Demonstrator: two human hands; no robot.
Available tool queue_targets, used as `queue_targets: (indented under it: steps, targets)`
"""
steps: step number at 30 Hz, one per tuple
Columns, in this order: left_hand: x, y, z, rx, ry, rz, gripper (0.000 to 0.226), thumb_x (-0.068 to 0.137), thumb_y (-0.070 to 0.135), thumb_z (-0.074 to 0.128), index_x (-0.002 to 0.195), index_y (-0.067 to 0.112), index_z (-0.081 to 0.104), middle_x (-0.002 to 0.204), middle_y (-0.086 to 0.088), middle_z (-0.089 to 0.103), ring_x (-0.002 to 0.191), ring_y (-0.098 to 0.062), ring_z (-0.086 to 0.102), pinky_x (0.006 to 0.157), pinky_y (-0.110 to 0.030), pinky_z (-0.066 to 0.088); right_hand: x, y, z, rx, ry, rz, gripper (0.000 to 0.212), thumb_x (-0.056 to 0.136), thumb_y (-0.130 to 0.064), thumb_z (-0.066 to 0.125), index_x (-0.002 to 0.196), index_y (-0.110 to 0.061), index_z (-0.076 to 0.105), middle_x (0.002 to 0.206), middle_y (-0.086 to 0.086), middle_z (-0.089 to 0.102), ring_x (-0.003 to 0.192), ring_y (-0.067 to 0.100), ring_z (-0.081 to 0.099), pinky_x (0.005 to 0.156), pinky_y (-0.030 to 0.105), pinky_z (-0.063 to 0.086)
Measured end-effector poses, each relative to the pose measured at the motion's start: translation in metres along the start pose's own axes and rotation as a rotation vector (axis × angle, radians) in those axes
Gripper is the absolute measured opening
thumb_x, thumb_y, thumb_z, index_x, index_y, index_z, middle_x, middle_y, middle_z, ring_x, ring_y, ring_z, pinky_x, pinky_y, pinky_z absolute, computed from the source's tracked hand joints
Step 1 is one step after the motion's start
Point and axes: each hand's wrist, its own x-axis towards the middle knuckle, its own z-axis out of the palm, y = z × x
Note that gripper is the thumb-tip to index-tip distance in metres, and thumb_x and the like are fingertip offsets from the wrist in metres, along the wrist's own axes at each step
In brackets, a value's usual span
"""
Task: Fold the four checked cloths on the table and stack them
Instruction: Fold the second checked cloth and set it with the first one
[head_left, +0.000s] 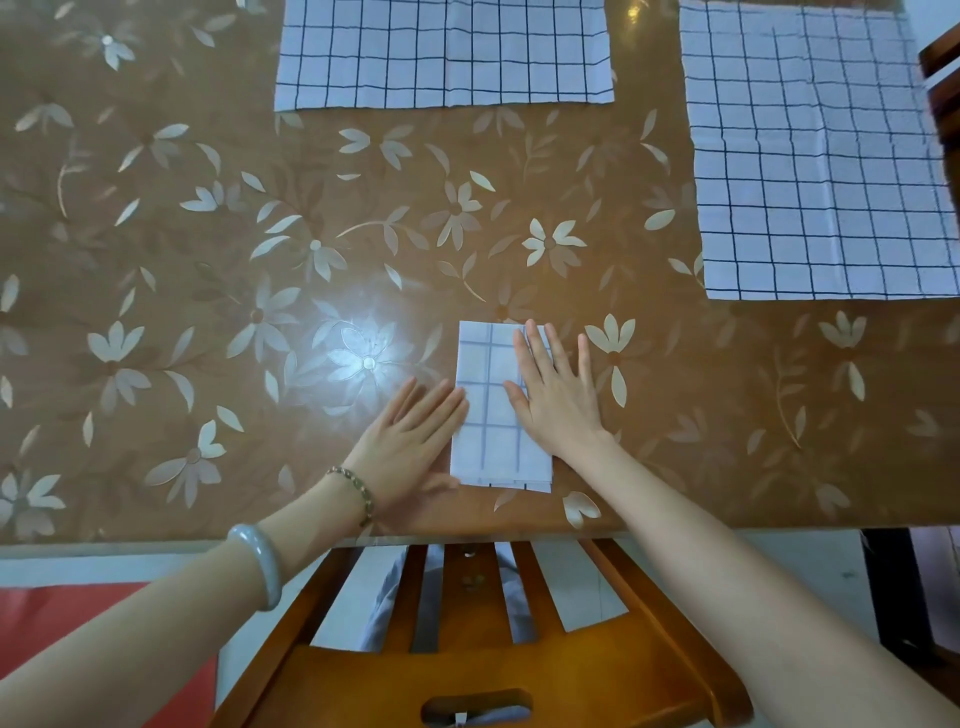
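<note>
Under the right hand (556, 395), touching the left hand (410, 441): smooth folded rectangular white blue-checked cloth (491, 415); both hands flat, fingers straight, gripping nothing.

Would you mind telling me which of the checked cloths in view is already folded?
The small cloth, pressed under the left hand and right hand; the far cloth and the right cloth lie spread open, untouched.
</note>
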Motion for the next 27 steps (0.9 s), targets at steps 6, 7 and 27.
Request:
queue_targets:
  steps: [6,7,27]
  targets:
    - [0.007,-0.003,-0.021,-0.119,0.055,-0.054,0.078,0.095,0.062,0.010,0.138,0.007,0.045,0.145,-0.010,0.044,0.138,-0.026,0.035,0.113,-0.048,0.017,0.000,-0.001,-0.002,0.012,-0.001,0.002,0.068,0.095,-0.048,0.004,0.152,-0.012,0.008,0.160,0.007,0.009,0.148,0.026,0.009,0.115,0.054,-0.004]
    - [0.017,-0.008,-0.025,-0.138,0.069,-0.095,0.076,0.097,0.059,0.009,0.139,0.006,0.045,0.145,-0.010,0.044,0.137,-0.026,0.037,0.114,-0.046,0.016,0.000,-0.001,-0.002,0.015,-0.005,0.001,0.068,0.095,-0.048,0.004,0.152,-0.012,0.009,0.160,0.007,0.009,0.148,0.026,0.009,0.115,0.054,-0.003]
    - [0.006,-0.005,0.002,-0.065,-0.110,-0.003,0.099,0.086,0.077,0.010,0.149,0.001,0.017,0.155,-0.017,0.018,0.146,-0.030,0.012,0.117,-0.050,0.014,0.000,-0.001,-0.001,0.010,-0.031,0.003,0.069,0.095,-0.050,0.002,0.152,-0.013,0.004,0.161,0.005,0.004,0.148,0.024,0.004,0.115,0.052,-0.007]
